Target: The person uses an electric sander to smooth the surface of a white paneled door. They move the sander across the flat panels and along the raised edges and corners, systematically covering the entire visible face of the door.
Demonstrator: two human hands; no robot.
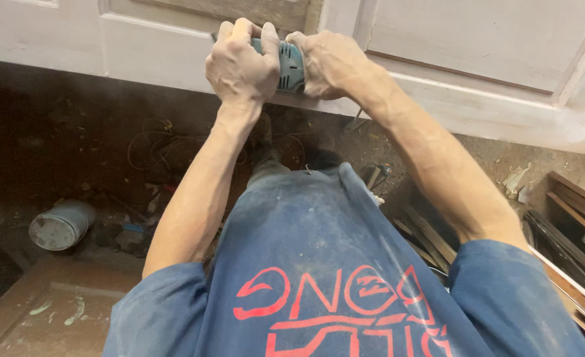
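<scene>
Dusty cluttered floor below, white panelled door (pixel 477 73) edge; left hand (pixel 243 63), right hand (pixel 332 63), fingers gripping teal sander (pixel 291 66)

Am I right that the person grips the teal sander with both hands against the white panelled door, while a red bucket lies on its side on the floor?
Not quite: the bucket is pale grey, not red, as the head view shows. The rest holds: the left hand and right hand grip the teal sander against the white door.
</scene>
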